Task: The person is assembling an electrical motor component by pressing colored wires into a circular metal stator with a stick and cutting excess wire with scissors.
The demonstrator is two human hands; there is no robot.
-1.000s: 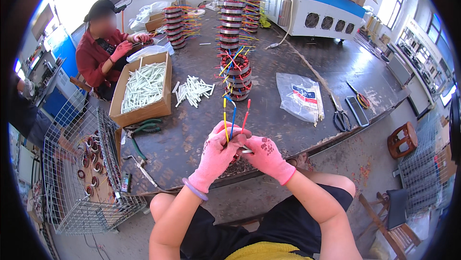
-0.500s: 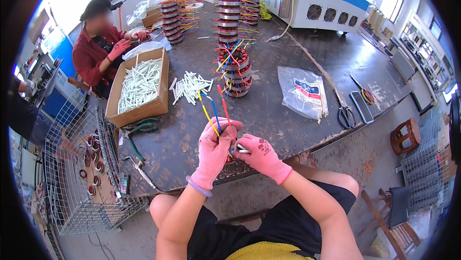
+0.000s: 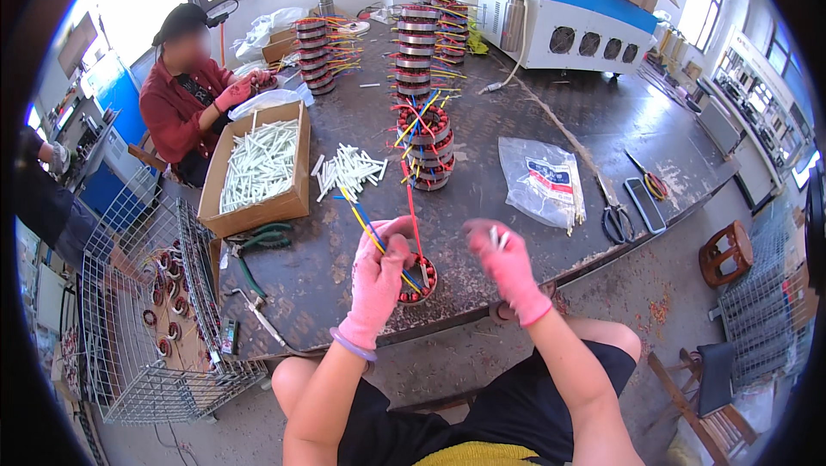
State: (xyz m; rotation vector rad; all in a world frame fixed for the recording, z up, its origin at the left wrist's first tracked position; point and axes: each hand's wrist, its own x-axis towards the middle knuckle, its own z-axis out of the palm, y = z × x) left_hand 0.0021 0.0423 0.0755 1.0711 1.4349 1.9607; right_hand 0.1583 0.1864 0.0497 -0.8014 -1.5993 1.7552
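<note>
Work appears partway: pale sleeve (image 3: 424,274) seemingly sits at base of red lead (image 3: 412,216); yellow lead (image 3: 355,210) and blue lead (image 3: 365,212) show none above left hand (image 3: 375,275), whose grip pinches both. Wound ring (image 3: 429,286) lies on tabletop (image 3: 473,199), just beside it. Right hand (image 3: 509,275), apart from ring, curls around white tubes (image 3: 496,239).

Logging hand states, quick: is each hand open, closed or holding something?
Left hand: closed, holding yellow and blue wires.
Right hand: closed, blurred, holding white tubing; piece count unclear.
</note>
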